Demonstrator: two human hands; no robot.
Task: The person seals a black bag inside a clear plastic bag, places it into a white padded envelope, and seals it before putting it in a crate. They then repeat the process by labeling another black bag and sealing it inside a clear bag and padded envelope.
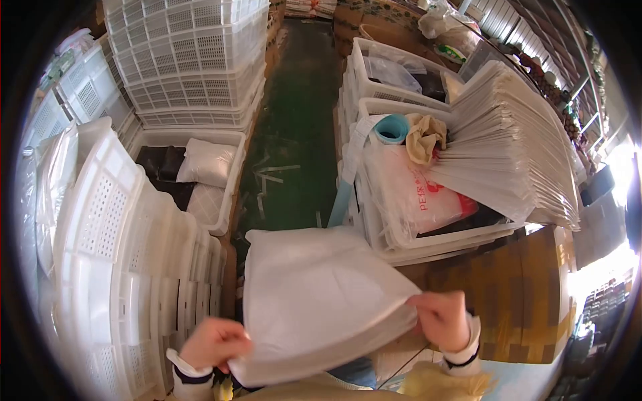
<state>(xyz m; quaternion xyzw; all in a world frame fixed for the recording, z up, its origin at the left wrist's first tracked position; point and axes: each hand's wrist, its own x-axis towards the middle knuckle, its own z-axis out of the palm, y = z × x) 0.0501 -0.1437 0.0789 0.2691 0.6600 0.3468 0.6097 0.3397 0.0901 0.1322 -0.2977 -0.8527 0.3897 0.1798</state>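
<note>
A large white bag (314,287) stretches out in front of me, its near edge pulled wide between my hands. My left hand (215,344) is closed on the bag's near left corner, slightly blurred. At the near right corner, my right hand (444,319) pinches the edge between thumb and fingers. The far end of the bag is folded or flat over the floor side and overlaps the right-hand crate in this view. What is inside the bag, if anything, is hidden.
Stacked white plastic crates (100,220) rise on the left; one crate (227,137) holds white and black packages. On the right, a crate (391,250) carries a fanned stack of white bags (501,147), a blue tape roll (391,129) and a cloth (424,139). A taped cardboard box (508,294) stands nearer.
</note>
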